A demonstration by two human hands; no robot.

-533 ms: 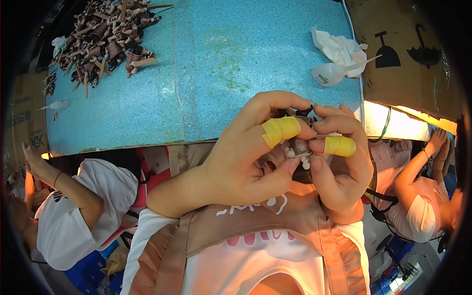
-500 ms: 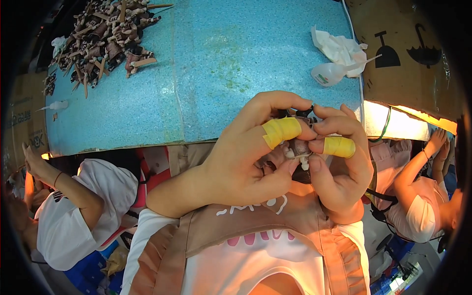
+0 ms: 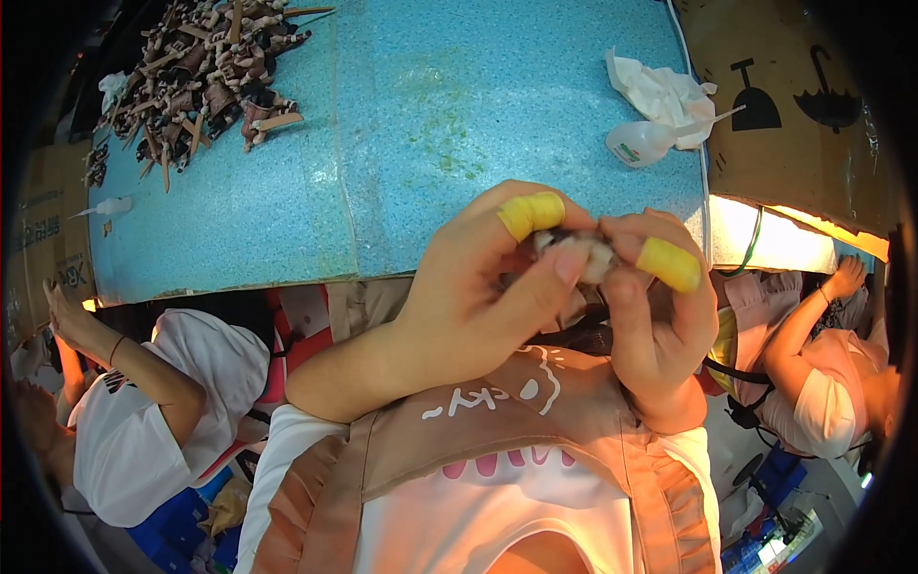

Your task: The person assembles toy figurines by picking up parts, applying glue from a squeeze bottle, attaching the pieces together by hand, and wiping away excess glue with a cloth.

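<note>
A small brown, black and cream figurine (image 3: pixel 595 260) is held between my two hands, in front of my apron. My left hand (image 3: pixel 488 287) is closed round it, thumb pressed on its near side. The fingers of my right hand (image 3: pixel 665 306) pinch its right end. Yellow tape wraps a finger on each hand. Much of the figurine is hidden behind my fingers, and blur hides its finer detail.
A pile of similar figurines (image 3: pixel 215 81) lies at the far left of the blue table (image 3: pixel 402 124). A squeeze bottle (image 3: pixel 643 143) and crumpled tissue (image 3: pixel 660 91) lie at the right, beside a cardboard box (image 3: pixel 784 143). Another small bottle (image 3: pixel 113 206) lies left. People sit on both sides.
The figurine has been turned between my fingers. My left thumb has moved up across it, and my right fingers have shifted their grip. The person at the right has moved an arm.
</note>
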